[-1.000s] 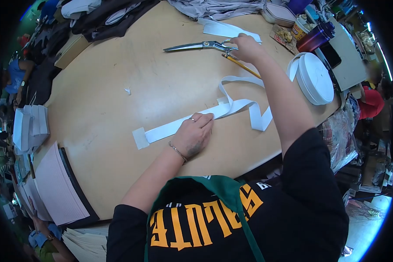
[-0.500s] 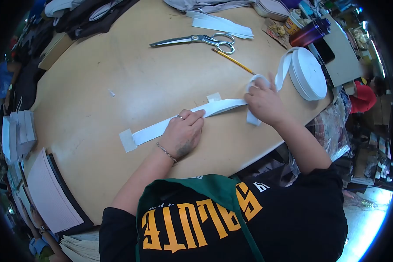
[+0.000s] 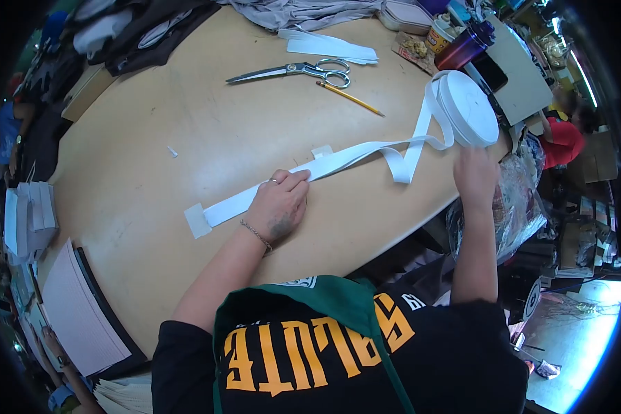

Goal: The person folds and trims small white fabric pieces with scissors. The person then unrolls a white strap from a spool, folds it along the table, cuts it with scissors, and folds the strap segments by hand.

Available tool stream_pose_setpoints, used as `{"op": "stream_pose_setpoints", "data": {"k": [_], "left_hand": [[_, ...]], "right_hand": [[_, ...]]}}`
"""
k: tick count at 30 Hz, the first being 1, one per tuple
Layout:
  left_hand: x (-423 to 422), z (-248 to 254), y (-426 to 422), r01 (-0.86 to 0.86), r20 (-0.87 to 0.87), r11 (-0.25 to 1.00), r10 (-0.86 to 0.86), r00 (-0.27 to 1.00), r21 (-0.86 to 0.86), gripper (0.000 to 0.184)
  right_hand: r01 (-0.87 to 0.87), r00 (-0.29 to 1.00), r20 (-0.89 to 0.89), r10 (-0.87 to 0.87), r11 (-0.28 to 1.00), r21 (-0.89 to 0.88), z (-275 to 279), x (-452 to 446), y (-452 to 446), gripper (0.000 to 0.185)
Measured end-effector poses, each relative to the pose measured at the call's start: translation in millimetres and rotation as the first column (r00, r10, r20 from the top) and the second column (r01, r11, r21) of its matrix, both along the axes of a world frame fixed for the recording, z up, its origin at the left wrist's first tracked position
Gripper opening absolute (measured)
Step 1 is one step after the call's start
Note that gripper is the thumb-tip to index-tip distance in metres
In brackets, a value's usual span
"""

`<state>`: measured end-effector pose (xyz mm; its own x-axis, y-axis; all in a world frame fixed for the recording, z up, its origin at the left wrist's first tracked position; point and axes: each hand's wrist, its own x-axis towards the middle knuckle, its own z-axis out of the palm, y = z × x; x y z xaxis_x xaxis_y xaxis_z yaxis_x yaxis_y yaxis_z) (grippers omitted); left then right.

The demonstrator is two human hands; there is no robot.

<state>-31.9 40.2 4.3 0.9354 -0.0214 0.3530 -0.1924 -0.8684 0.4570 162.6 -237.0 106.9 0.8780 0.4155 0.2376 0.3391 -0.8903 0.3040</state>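
Note:
A long white elastic band (image 3: 352, 153) lies slantwise across the table, and my left hand (image 3: 281, 202) presses it down, fingers bent together over it. The band's near-left end meets a pale tape piece (image 3: 198, 221); another small tape piece (image 3: 321, 151) sits at its upper edge. Loose folds of the band run right to a big white roll (image 3: 468, 109). Just below that roll is my right hand (image 3: 476, 178), smeared by motion, its fingers unclear. Whether it touches any band cannot be seen.
Silver scissors (image 3: 290, 71) and a yellow pencil (image 3: 352, 99) lie beyond the band, near cut white strips (image 3: 331, 47). A purple bottle (image 3: 466, 46) and a phone (image 3: 488, 71) are at the back right. Pink sheets (image 3: 83, 310) lie at the left edge.
My right hand has let go of the band's loop and moved right, toward the roll. Loose band now hangs in folds on the table. My left hand stays on the band.

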Motion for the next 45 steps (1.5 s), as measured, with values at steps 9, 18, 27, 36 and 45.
{"op": "stream_pose_setpoints", "data": {"k": [9,18,27,36,45], "left_hand": [[-2,-2,0,0.016,0.058,0.999,-0.014,0.998,-0.033,0.015],[-1,1,0,-0.018,0.044,0.998,0.02,0.999,-0.056,0.015],[1,0,1,0.02,0.015,0.997,-0.019,1.0,-0.068,0.016],[5,-9,2,0.024,0.112,0.998,-0.018,0.994,-0.055,0.014],[6,-12,2,0.019,0.135,0.999,-0.013,0.991,-0.045,0.015]], "right_hand": [[-0.511,0.744,-0.311,0.591,0.804,0.304,-67,110,213,0.023],[-0.675,0.661,-0.61,0.437,0.702,-0.228,-34,128,268,0.021],[-0.371,0.601,-0.682,0.417,0.901,0.224,38,95,172,0.028],[0.665,-0.15,-0.806,0.572,0.662,0.346,8,-151,-29,0.041],[0.73,-0.274,-0.813,0.514,0.661,0.172,-31,-167,-24,0.058]]}}
